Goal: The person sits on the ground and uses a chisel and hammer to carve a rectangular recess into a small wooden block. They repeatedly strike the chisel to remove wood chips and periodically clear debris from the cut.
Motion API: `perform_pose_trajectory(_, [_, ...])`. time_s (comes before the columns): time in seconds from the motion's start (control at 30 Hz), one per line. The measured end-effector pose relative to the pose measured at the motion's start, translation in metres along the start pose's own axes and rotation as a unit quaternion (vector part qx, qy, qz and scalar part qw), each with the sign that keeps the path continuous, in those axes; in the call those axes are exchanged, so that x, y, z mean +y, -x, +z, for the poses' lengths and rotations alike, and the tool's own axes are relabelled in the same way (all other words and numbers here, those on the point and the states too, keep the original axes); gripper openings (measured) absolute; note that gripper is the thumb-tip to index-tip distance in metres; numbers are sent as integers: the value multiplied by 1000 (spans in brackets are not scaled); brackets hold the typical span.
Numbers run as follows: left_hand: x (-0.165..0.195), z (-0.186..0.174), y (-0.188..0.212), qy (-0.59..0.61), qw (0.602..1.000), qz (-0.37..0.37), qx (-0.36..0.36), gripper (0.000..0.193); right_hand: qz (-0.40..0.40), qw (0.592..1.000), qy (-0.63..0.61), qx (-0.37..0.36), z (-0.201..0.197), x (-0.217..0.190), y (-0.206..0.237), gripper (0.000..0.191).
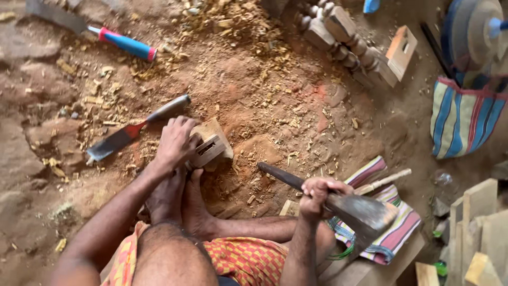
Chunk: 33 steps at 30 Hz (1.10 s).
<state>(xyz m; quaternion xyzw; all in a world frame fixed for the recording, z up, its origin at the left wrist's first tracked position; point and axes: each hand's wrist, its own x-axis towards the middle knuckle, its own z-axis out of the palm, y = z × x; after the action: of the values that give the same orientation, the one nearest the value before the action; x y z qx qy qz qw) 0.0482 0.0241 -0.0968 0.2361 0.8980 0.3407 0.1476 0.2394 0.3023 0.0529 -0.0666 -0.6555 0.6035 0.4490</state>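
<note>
We work seated on the dirt floor (296,106): our left hand (174,143) clamps a small slotted wood block (210,145) upright on the ground, just past our feet (177,201). Our right hand (315,196) is clenched around the handle of a hatchet (338,204), its blade pointing away to the right over a striped cloth (394,222). A chisel (135,130) lies near the block. To strike cleanly, it seems wise to keep the left fingers on the block's far side and the block braced square.
</note>
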Motion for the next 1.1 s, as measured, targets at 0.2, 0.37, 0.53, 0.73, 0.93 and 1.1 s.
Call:
perform_pose_trajectory(0.2, [34,0,23,61,994,84,38,25,26,1000,-7,-3,-5,15,11,27])
perform_pose_trajectory(0.37, [178,-124,17,363,847,286,-263,24,-25,998,-49,17,-5,28,14,28])
perform_pose_trajectory(0.53, [330,-205,48,637,533,386,-402,26,53,996,-71,10,1,23,2,32])
perform_pose_trajectory(0.73, [329,-166,78,687,504,346,-392,32,20,998,-23,49,16,11,4,31])
perform_pose_trajectory(0.93, [339,-139,80,687,505,350,-387,38,-10,999,20,46,3,8,17,25])
perform_pose_trajectory(1.1, [338,-142,56,677,514,357,-387,44,24,999,-25,-39,-17,14,15,26])
